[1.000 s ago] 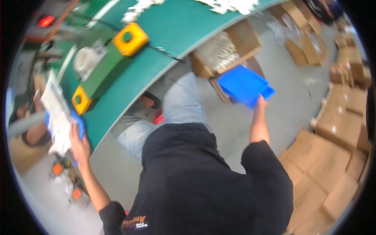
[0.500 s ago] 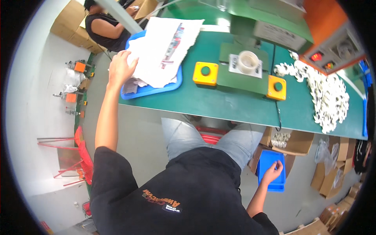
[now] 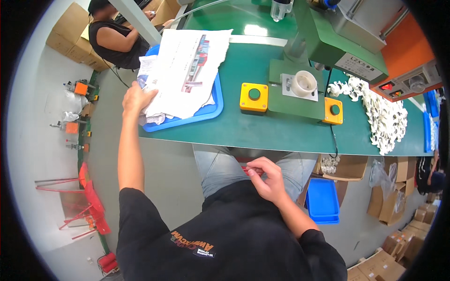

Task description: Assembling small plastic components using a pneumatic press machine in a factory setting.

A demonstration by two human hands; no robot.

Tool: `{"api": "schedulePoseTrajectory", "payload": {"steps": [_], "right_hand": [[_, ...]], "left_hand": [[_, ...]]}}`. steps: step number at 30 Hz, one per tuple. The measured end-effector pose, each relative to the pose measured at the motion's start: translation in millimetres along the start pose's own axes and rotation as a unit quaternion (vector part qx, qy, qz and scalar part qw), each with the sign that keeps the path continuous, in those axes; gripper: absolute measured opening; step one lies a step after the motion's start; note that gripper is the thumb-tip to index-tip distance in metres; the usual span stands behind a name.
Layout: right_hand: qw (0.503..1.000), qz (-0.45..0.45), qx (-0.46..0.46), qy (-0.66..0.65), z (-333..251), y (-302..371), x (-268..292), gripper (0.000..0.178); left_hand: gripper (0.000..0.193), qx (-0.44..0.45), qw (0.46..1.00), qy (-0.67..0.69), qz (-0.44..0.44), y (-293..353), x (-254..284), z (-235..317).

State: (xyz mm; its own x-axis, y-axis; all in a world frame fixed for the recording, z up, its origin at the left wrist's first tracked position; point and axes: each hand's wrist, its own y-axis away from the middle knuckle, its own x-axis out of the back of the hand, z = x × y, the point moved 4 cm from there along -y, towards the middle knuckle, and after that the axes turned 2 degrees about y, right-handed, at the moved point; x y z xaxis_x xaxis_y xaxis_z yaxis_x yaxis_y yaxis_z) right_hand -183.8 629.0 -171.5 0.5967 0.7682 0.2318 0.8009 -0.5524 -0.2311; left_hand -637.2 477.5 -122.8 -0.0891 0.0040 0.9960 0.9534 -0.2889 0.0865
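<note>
At the table's left lies a tray holding a sheet; right of it stands a press, its base between button boxes, with a parts heap farther right.

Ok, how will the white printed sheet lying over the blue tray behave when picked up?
The white printed sheet looks thin, so it is probably light for its size. It may flop a little, as its lower edge looks wavy over the blue tray. Its ragged right edge might tear if pulled.
</note>
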Motion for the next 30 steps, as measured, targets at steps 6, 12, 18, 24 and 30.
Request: {"api": "schedulePoseTrajectory", "payload": {"steps": [6,12,18,24,30], "right_hand": [[0.977,-0.113,-0.128,-0.126,34.4,11.9,-21.1,0.021],[0.932,-0.235,-0.121,-0.248,13.4,0.4,-56.0,0.047],[0.673,-0.211,-0.255,-0.661,-1.6,-15.3,-103.1,0.082],[0.744,-0.143,-0.285,-0.588,14.1,-25.3,-27.8,0.075],[0.923,0.005,-0.196,-0.332,63.6,35.8,106.1,0.069]], "left_hand": [[0.045,-0.052,0.987,0.071,0.138,13.5,45.4,-10.6],[0.031,-0.101,0.816,0.543,0.174,85.0,93.0,-26.4],[0.064,-0.160,0.627,0.733,0.209,276.3,25.9,57.6],[0.069,-0.440,0.803,0.377,-0.140,351.8,-53.4,73.9],[0.088,-0.591,0.766,0.253,-0.016,343.4,-59.9,78.2]]}}
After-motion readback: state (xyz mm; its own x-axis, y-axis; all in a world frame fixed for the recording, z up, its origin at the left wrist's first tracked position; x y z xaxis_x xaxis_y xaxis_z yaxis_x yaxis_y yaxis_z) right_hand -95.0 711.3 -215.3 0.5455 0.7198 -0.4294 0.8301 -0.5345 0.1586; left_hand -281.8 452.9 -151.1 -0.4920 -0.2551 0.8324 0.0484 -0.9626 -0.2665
